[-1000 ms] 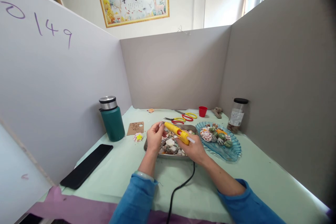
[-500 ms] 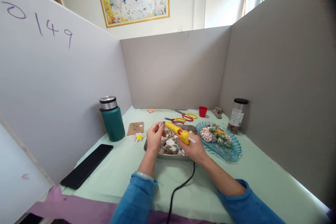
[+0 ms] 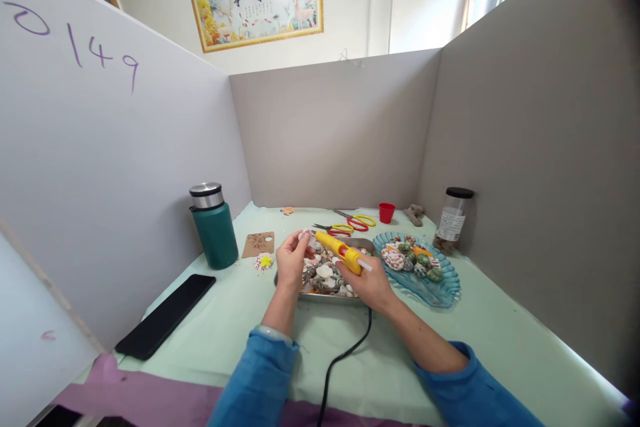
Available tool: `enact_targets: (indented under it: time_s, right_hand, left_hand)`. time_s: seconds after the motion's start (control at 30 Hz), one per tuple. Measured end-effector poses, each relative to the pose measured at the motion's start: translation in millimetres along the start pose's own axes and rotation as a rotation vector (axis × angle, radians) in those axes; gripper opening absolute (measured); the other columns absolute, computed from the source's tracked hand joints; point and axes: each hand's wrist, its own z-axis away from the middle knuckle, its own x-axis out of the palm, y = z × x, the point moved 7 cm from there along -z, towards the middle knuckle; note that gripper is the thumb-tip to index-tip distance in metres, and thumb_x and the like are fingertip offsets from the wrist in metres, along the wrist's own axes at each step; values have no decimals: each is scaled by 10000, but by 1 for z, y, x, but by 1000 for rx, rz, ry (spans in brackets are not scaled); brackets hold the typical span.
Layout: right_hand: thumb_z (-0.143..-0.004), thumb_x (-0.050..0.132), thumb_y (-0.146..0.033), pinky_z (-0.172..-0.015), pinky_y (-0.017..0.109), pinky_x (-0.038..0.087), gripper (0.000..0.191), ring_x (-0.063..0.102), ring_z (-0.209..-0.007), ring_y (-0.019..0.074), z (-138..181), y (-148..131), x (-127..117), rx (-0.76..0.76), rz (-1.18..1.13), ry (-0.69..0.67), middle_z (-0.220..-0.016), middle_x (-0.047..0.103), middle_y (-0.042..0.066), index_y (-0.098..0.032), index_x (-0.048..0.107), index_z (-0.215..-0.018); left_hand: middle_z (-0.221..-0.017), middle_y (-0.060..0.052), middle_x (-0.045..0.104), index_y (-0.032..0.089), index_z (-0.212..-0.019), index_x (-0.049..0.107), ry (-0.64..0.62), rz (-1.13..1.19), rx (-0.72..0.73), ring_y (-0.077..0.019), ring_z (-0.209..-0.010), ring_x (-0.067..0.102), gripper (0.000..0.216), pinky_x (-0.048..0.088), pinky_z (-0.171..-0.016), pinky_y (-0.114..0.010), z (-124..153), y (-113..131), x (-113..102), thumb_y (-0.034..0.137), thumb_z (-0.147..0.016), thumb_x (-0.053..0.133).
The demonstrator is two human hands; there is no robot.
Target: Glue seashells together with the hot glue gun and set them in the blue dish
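Note:
My left hand (image 3: 291, 261) pinches a small pale shell (image 3: 303, 235) at its fingertips, held above the left end of a metal tray (image 3: 320, 295) full of mixed shells. My right hand (image 3: 369, 287) grips a yellow glue gun (image 3: 340, 251), its nozzle pointing left at the shell and almost touching it. A white glue stick juts from the gun's rear. The gun's black cord (image 3: 345, 355) runs toward me across the pale green table cover.
A blue glass dish (image 3: 447, 287) of patterned shells lies right of the tray. Two pairs of scissors (image 3: 350, 223), a red cup (image 3: 386, 212) and a plastic jar (image 3: 453, 219) stand behind. A green flask (image 3: 214, 226), cardboard piece (image 3: 259, 244) and black phone (image 3: 165, 315) are left. Grey partitions enclose the table.
My left hand has lifted slightly and shifted a little left, raising the shell to the gun's nozzle. My right hand and the glue gun have barely moved.

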Motion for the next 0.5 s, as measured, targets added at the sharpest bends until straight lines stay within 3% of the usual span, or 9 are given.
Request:
enact_targets:
  time_s: [0.37,0.5]
  right_hand:
    - [-820,567,-383,-512,237,403,221,492,-523,131,0,-1,-2,16,-1,12,-609,574,-6,-174,613,-762]
    - [-830,544,-407,-505,240,388,247,515,-519,147,-4,10,-3,96,84,6,-590,589,-5,-177,627,-790]
  left_hand:
    - [-547,33,586,125,-871,645,-1,69,-35,-92,-446,529,389,443,-462,-205,0,-2,0,422,-645,751]
    - [-573,32,590,121,-867,643,7,112,-49,-84,-450,524,415,444,-470,-207,1,1,1,423,-614,771]
